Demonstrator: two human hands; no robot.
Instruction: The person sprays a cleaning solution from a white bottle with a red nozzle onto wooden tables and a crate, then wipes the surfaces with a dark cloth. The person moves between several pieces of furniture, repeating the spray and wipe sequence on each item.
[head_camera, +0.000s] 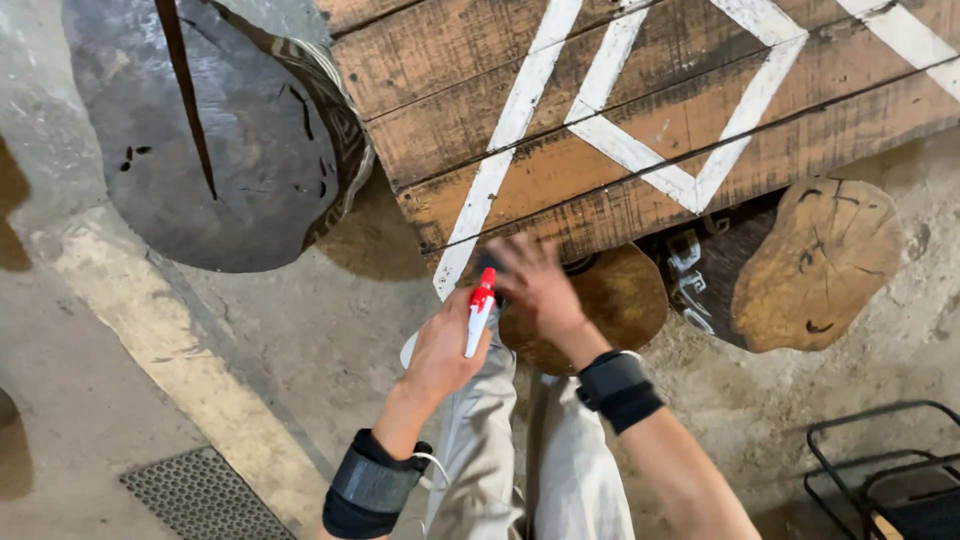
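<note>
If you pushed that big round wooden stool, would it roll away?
Probably not: the dark stool looks thick and heavy, so it would likely scrape along the concrete floor. Tipped onto its round edge, it might roll. Its cracked top looks stiff and rough, not slippery.

a bare concrete floor (300, 330) is carrying everything here, with a pale painted stripe (170, 350) running diagonally across it. a metal drain grate (205, 495) is sitting flush in the floor at lower left. three wooden stump stools are standing on it: a dark one (215, 140) at upper left, a round one (610, 300) centre, a cracked one (820, 265) right. a black wire rack (885, 470) is standing at lower right.
</note>
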